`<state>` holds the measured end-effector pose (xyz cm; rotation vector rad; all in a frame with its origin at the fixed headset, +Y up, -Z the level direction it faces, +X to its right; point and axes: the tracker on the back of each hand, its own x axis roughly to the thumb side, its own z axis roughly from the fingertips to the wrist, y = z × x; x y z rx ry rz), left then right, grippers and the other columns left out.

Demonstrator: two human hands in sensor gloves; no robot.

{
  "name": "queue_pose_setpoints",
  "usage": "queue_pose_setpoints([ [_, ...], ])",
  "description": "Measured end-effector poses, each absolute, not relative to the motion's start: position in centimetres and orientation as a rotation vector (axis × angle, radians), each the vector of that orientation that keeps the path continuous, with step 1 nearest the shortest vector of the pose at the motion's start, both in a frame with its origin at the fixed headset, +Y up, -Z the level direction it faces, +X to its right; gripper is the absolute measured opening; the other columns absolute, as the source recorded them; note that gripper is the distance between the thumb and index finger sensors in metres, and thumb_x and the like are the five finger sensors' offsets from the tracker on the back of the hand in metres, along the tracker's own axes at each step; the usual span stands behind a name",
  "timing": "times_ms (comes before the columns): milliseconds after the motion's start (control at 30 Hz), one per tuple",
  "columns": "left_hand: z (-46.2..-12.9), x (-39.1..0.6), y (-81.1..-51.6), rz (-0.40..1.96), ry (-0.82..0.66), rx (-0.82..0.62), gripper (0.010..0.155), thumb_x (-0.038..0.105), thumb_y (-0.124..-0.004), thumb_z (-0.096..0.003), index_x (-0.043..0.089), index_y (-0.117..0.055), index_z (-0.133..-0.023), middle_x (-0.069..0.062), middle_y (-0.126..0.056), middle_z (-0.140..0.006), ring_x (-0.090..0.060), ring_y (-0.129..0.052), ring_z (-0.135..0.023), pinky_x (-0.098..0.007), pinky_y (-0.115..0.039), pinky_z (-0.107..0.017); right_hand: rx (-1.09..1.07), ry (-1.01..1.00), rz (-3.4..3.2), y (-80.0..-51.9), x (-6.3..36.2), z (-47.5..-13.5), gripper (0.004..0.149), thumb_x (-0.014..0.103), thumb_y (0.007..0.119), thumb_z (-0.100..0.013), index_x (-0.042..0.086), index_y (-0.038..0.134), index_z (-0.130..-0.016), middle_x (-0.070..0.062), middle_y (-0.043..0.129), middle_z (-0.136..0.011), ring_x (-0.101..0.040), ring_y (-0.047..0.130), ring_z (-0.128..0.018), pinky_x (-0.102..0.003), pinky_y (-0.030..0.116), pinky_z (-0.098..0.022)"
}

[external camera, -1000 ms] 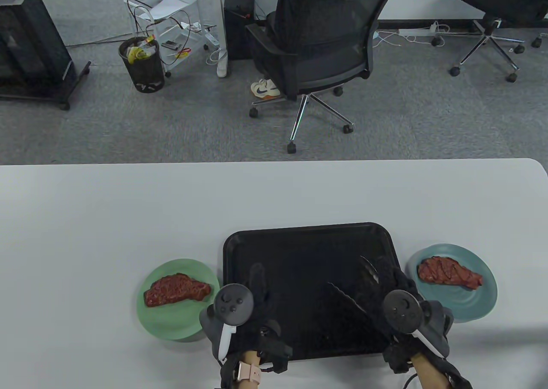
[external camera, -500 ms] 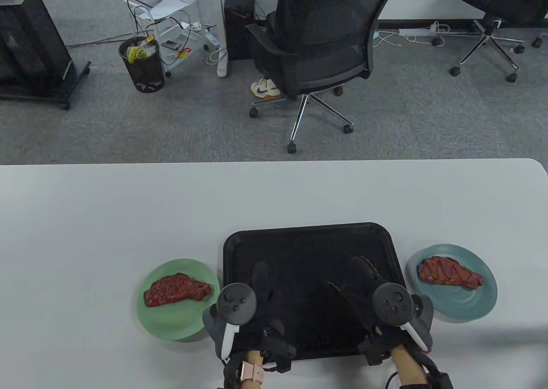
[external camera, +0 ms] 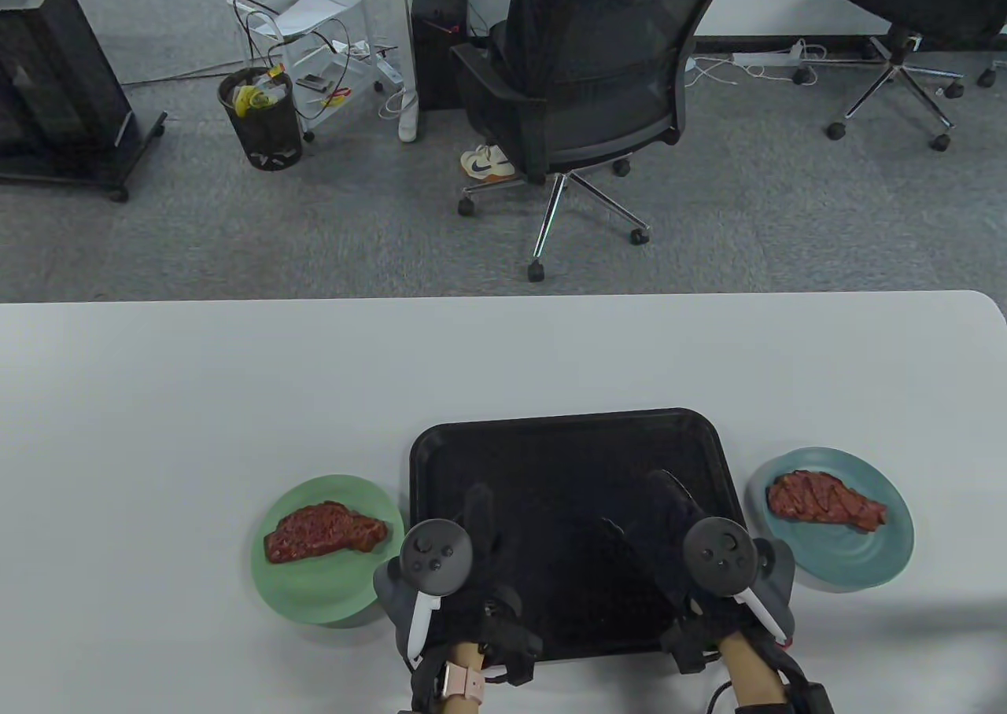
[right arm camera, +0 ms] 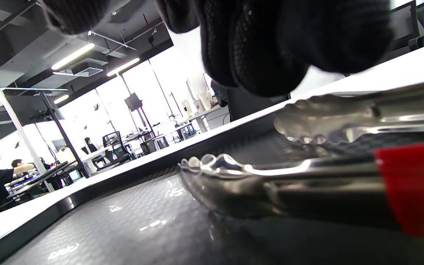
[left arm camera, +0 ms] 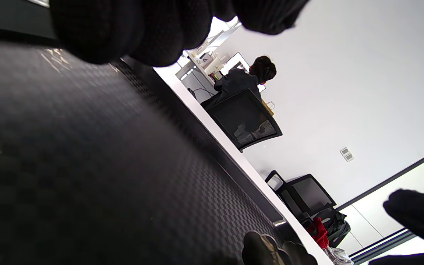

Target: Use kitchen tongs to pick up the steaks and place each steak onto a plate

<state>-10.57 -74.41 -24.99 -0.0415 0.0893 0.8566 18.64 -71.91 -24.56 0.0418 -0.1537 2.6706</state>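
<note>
Steaks sit one to a plate. Going left to right on the bench, we see a steak [external camera: 326,531] on the green plate [external camera: 315,596], then our left hand [external camera: 464,541] resting low over the near part of the black tray [external camera: 566,447]. Next comes our right hand [external camera: 692,545] over the tray's near right part, and last a second steak [external camera: 826,500] on the blue plate [external camera: 853,561], just right of the tray.

Our left hand holds nothing; its fingers look loosely bent above the tray's textured floor. For our right hand we cannot tell from these views whether the fingers grip the tongs [right arm camera: 271,176] or merely lie over them.

We judge the placing done, since no steak is left on the tray. The step in hand looks like setting the tongs down. What remains calls only for letting go and lifting the hand clear without dragging the tongs.

The table view hides most of the tongs under the right hand. Only the right wrist view shows them plainly: the scalloped tips are apart, one lies on the tray, and there is a red handle section.
</note>
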Motion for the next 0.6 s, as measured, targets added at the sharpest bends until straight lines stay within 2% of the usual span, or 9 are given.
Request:
queue_pose_setpoints([
  [600,-25.03,-10.61,-74.49,0.852,0.092,-0.057,0.069,0.031,-0.072,-0.0466,0.015,-0.045,-0.108,-0.019,-0.066,-0.097,-0.040,-0.082,-0.069,-0.037,-0.083,-0.039,0.051,-0.124,2.725,-71.83,18.28,-24.48,0.074,0.051,0.068,-0.044,0.017,0.047,-0.105,-0.017,0.083,-0.085,-0.038,0.087,-0.058,-0.044,0.081,-0.034],
])
